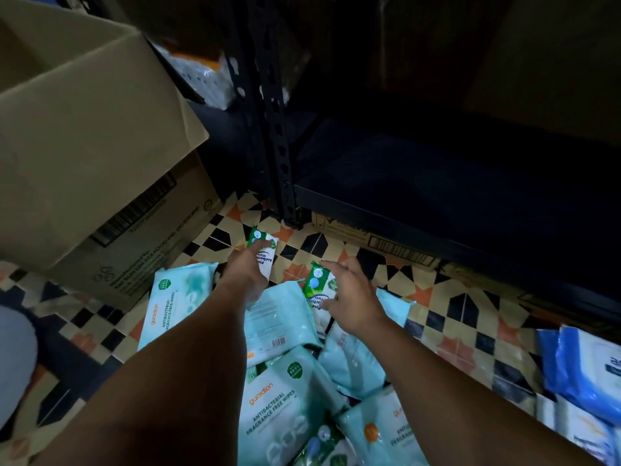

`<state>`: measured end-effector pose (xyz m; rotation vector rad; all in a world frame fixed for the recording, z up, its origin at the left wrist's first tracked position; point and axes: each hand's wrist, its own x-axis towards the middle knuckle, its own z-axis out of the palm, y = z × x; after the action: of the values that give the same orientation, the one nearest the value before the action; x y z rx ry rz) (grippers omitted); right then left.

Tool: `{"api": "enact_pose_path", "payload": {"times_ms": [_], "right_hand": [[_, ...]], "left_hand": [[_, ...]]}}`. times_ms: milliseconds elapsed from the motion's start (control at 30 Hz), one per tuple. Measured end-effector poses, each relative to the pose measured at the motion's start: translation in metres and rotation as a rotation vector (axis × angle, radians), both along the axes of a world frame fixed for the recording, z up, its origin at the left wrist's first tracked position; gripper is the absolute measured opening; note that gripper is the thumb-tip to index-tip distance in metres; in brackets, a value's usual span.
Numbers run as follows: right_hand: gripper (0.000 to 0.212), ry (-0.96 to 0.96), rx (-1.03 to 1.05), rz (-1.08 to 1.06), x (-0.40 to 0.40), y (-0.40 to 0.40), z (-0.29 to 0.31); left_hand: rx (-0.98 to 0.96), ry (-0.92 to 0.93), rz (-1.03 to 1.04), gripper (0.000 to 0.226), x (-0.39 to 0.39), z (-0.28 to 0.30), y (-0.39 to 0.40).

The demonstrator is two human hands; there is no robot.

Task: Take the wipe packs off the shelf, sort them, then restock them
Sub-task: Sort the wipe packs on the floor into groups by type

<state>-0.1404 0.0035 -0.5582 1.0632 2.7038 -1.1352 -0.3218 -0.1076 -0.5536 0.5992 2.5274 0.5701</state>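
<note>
Left hand (247, 274) grips a small green-and-white wipe pack (265, 245), fingers curled round it, held over the tiled floor (447, 297). Right hand (349, 297) pinches a second small green pack (319, 285) at its lower end. Both sit above the pile of pale teal packs (282, 408) on the floor; blue packs (584, 368) lie apart at right. Shelf (437, 176) ahead looks bare, cardboard box (84, 136) at left. Packs likely light, soft, film slippery: take them across the short sides, not by a corner.

Both forearms are bare to the frame edge, the left hand (247, 274) and right hand (353, 297) ungloved (no rings show).
</note>
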Motion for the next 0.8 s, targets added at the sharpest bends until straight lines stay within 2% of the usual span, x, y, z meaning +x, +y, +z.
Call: {"api": "enact_pose_path", "payload": {"times_ms": [133,267,367,467,633,700,800], "right_hand": [[0.076,0.091,-0.040,-0.020,0.008,0.001,0.008],[0.074,0.166,-0.007,-0.057,0.017,-0.003,0.026],[0.072,0.223,0.018,-0.070,0.026,-0.006,0.041],[0.071,0.225,0.063,-0.089,0.044,-0.006,0.059],[0.072,0.205,0.105,-0.133,0.084,-0.007,0.091],[0.074,0.200,0.088,-0.167,0.102,-0.009,0.101],[0.074,0.170,0.005,-0.214,0.130,-0.012,0.114]], "left_hand": [[0.049,0.031,-0.015,0.068,0.002,0.010,-0.007],[0.047,0.157,-0.032,0.033,0.014,0.028,-0.014],[0.121,0.209,-0.029,0.038,0.024,0.040,-0.021],[0.171,0.346,-0.052,0.027,0.035,0.065,-0.028],[0.449,0.558,-0.070,0.029,0.051,0.121,-0.031],[0.486,0.544,-0.133,0.024,0.067,0.145,-0.029],[0.499,0.427,-0.200,0.015,0.099,0.166,-0.031]]}}
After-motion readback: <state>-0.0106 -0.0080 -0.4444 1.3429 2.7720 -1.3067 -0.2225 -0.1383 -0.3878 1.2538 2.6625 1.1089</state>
